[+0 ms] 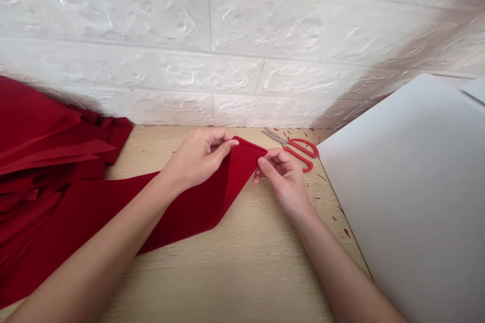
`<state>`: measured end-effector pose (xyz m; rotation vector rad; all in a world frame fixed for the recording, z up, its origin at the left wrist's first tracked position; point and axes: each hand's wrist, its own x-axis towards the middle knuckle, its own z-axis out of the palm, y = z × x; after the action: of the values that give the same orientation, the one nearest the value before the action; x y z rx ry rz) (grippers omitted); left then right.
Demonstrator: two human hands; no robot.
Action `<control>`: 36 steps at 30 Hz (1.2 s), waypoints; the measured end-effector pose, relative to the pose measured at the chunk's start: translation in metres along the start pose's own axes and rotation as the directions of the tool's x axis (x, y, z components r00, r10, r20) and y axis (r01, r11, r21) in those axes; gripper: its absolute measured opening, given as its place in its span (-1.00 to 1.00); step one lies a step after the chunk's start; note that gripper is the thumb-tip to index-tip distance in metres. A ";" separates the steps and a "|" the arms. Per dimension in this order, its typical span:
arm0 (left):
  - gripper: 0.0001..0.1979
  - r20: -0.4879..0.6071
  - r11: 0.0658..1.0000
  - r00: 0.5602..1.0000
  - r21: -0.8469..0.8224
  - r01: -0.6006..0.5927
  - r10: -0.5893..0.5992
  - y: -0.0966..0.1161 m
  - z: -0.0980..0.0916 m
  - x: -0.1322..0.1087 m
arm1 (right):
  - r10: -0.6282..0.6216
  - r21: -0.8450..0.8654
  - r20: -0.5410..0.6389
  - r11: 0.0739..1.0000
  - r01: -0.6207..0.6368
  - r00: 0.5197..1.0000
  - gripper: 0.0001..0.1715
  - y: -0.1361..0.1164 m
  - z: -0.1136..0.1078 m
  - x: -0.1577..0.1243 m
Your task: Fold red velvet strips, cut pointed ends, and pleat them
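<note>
A long strip of red cloth [182, 217] runs from the left side across the table, its right end folded and raised. My left hand [202, 156] pinches the upper left corner of that end between thumb and fingers. At the upper right corner, my right hand [280, 174] grips the cloth, thumb in front and the other fingers curled behind. Between the two hands the top edge shows folded layers. Just behind my right hand lie scissors with red handles [311, 148], their blades pointing toward the upper left.
A heap of red cloth [49, 146] fills the left side. On the right, a large white panel [409, 186] covers the corner of the wooden table [242, 272]. Small red scraps [346, 232] are scattered near the panel. A white brick-patterned wall [242, 20] stands behind.
</note>
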<state>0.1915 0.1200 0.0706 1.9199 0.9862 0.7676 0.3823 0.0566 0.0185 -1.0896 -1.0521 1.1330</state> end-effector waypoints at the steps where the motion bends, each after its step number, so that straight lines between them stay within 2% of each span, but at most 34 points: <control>1: -0.68 -0.007 1.000 1.000 0.023 0.000 0.000 0.000 0.000 0.000 | 0.003 0.004 0.000 1.000 -0.003 1.000 -0.67 0.000 0.000 0.000; 6: -0.62 -0.033 0.993 0.999 0.122 -0.010 0.014 -0.001 0.001 -0.001 | 0.012 0.032 0.009 0.999 -0.012 1.000 -0.68 -0.001 0.000 0.000; 8: -0.69 -0.013 0.993 1.000 0.119 -0.020 0.022 -0.001 0.001 -0.002 | -0.004 0.014 0.015 1.000 0.004 1.000 -0.69 -0.002 0.000 0.000; 10: -0.84 0.011 0.989 0.998 0.136 -0.056 0.055 -0.001 0.002 -0.002 | -0.029 -0.022 0.029 0.999 0.030 0.999 -0.70 -0.003 0.000 -0.001; 12: -0.83 0.044 0.967 0.990 0.211 -0.140 0.134 -0.001 0.003 -0.003 | -0.050 -0.056 0.057 0.997 0.053 0.997 -0.72 -0.003 0.001 -0.002; 15: -0.80 0.114 0.892 0.954 0.338 -0.299 0.276 -0.001 0.006 -0.005 | -0.057 -0.071 0.108 0.995 0.065 0.993 -0.73 -0.004 0.002 -0.004; 19: -0.83 0.149 0.815 0.886 0.349 -0.463 0.439 -0.001 0.008 -0.005 | -0.058 -0.067 0.139 0.995 0.067 0.989 -0.76 -0.003 0.003 -0.006; 21: -0.85 0.142 0.786 0.859 0.352 -0.508 0.491 -0.002 0.008 -0.005 | -0.056 -0.067 0.147 0.996 0.066 0.987 -0.76 -0.003 0.003 -0.006; 24: -0.87 0.127 0.776 0.862 0.387 -0.498 0.490 -0.002 0.008 -0.005 | -0.056 -0.060 0.155 0.996 0.066 0.986 -0.76 -0.003 0.003 -0.006; 31: -0.75 0.102 0.767 0.870 0.431 -0.475 0.482 -0.003 0.011 -0.007 | -0.047 -0.082 0.153 0.995 0.060 0.987 -0.75 -0.004 0.004 -0.007; 36: -0.77 0.096 0.814 0.901 0.397 -0.425 0.423 -0.004 0.012 -0.007 | -0.030 -0.097 0.143 0.994 0.044 0.989 -0.72 -0.005 0.005 -0.007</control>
<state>0.1956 0.1107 0.0608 2.5647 0.7589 0.8528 0.3776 0.0498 0.0237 -1.0755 -1.2462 1.1511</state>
